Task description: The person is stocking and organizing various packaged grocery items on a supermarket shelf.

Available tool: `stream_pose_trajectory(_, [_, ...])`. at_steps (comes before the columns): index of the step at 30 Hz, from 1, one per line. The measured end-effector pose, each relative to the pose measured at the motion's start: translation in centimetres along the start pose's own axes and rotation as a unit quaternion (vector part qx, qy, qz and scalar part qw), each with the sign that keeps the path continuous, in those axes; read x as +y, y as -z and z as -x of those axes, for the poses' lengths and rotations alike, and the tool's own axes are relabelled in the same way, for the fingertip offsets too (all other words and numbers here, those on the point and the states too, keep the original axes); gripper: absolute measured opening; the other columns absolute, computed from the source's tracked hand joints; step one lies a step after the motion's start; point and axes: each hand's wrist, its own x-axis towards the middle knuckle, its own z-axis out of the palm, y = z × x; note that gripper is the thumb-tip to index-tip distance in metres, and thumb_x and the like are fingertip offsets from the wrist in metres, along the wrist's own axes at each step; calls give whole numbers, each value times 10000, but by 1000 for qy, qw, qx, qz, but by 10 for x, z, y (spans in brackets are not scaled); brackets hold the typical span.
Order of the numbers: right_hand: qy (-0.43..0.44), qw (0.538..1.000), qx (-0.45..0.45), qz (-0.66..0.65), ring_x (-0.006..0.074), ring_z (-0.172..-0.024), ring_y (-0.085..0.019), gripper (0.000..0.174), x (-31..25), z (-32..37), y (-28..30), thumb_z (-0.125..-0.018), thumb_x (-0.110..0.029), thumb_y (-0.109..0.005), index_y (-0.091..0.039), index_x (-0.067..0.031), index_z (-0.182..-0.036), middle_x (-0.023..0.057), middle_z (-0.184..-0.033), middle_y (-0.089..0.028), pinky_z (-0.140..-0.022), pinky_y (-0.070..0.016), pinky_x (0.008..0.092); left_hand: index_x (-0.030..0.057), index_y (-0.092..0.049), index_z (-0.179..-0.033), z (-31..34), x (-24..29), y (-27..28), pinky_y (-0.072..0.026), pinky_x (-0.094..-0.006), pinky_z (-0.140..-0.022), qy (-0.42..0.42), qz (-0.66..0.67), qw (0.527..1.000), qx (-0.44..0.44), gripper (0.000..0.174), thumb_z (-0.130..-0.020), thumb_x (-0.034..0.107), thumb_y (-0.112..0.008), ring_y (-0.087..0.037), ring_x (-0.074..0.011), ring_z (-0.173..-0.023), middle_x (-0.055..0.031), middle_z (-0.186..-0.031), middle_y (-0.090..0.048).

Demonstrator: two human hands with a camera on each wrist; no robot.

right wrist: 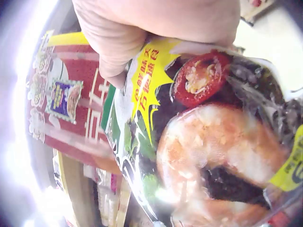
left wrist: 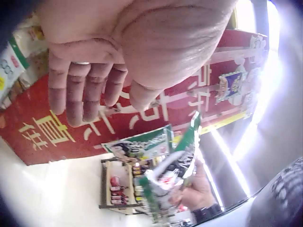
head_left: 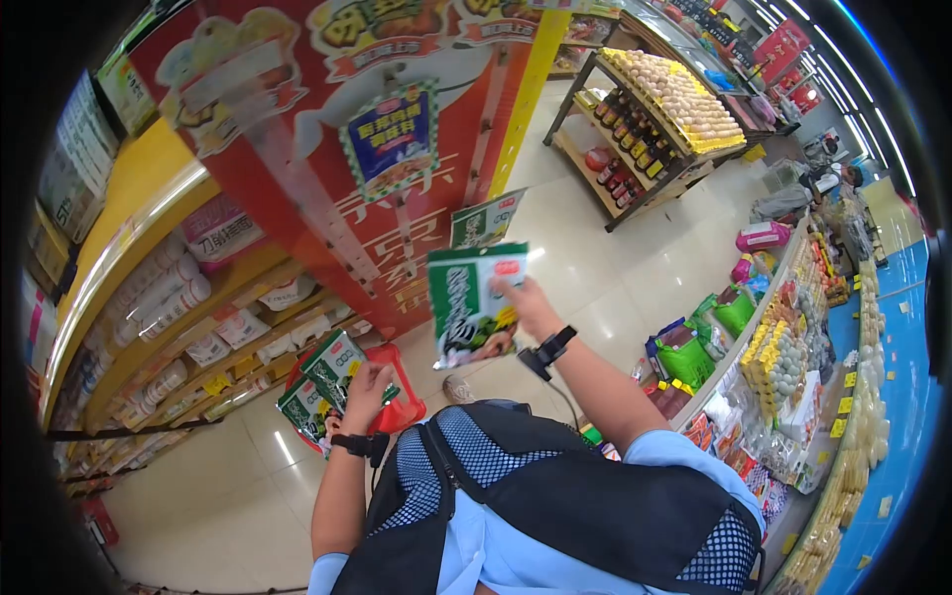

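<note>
In the head view my right hand (head_left: 526, 305) pinches the edge of a green-and-white food packet (head_left: 478, 307). Close up in the right wrist view, the packet (right wrist: 208, 132) shows a shrimp and a red chili slice, with the thumb pressed along its top edge. A similar packet (head_left: 486, 220) is just beyond it, against the red display stand (head_left: 397, 238). My left hand (head_left: 367, 397) is over a red basket (head_left: 405, 402) that contains green packets (head_left: 335, 369). Loosely bent, its fingers (left wrist: 75, 92) hold nothing in the left wrist view.
Yellow shelves (head_left: 188, 297) of wrapped goods curve along the left. A rack (head_left: 645, 129) with eggs on top and bottles below stands farther back. On the right, a long counter carries egg trays (head_left: 773, 357) and bagged goods, with green bags (head_left: 684, 357) beside it.
</note>
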Motion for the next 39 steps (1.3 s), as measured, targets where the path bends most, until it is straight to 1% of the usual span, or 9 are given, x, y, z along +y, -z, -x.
stream_pose_trajectory(1, [12, 1000, 15, -7, 145, -921, -631, 326, -13, -10, 18, -886, -226, -690, -629, 11, -1101, 70, -1045, -675, -833, -508, 306, -17, -551, -976, -1, -26, 3, -505, -289, -748, -3, -22, 999, 27, 246, -948, 224, -593, -647, -174, -820, -114, -886, -660])
stream_pose_trajectory(2, [24, 999, 29, -14, 137, -896, -629, 336, -28, -20, 31, -878, -239, -703, -631, 13, -1088, 66, -1018, -676, -807, -513, 296, -10, -560, -968, -1, -54, 9, -499, -278, -715, 2, -71, 997, 42, 233, -947, 221, -589, -637, -155, -789, -94, -865, -658])
stream_pose_trajectory(4, [54, 998, -5, 22, 130, -883, -630, 338, -62, -38, 50, -882, -266, -701, -640, 8, -1072, 58, -999, -678, -794, -513, 291, 6, -577, -952, 6, -103, 17, -486, -257, -650, 15, -168, 983, 73, 209, -946, 215, -579, -615, -117, -729, -53, -824, -654])
stream_pose_trajectory(6, [62, 996, -36, 50, 130, -875, -635, 344, -76, -68, 66, -882, -270, -700, -641, 9, -1075, 60, -1008, -683, -782, -512, 282, -4, -587, -961, 18, -129, 16, -491, -267, -656, 69, -205, 974, 72, 247, -937, 242, -587, -627, -126, -735, -74, -823, -663])
stream_pose_trajectory(7, [66, 994, -48, 68, 130, -874, -637, 343, -94, -75, 65, -882, -268, -700, -642, 8, -1076, 61, -1008, -684, -780, -512, 281, -9, -593, -966, 25, -131, 14, -493, -272, -659, 95, -223, 967, 72, 267, -933, 255, -590, -634, -131, -738, -84, -823, -668])
stream_pose_trajectory(11, [82, 988, -95, 91, 132, -884, -642, 337, -122, -112, 66, -883, -256, -697, -644, 7, -1086, 66, -1012, -688, -784, -510, 282, -13, -631, -974, 47, -125, 3, -511, -381, -724, 121, -291, 944, 95, 392, -888, 369, -630, -669, -297, -788, -167, -840, -682])
stream_pose_trajectory(21, [39, 990, -117, 72, 152, -895, -649, 366, -119, -139, 62, -878, -253, -700, -631, 25, -1105, 80, -1031, -684, -813, -513, 298, -28, -630, -971, 54, -120, -4, -520, -391, -751, 141, -315, 932, 110, 374, -887, 336, -638, -674, -308, -823, -184, -871, -684])
stream_pose_trajectory(26, [48, 989, -113, 87, 149, -889, -648, 367, -127, -143, 62, -871, -250, -709, -632, 29, -1098, 82, -1023, -684, -807, -516, 299, -19, -635, -990, 53, -132, -7, -519, -398, -776, 172, -305, 930, 109, 378, -883, 343, -641, -673, -310, -848, -180, -886, -687])
stream_pose_trajectory(39, [57, 985, -122, 109, 132, -903, -641, 375, -109, -156, 70, -867, -292, -710, -640, -6, -1101, 55, -1020, -688, -824, -495, 288, -10, -632, -957, 60, -138, -10, -519, -408, -775, 164, -313, 930, 101, 382, -870, 362, -649, -675, -325, -852, -190, -882, -688])
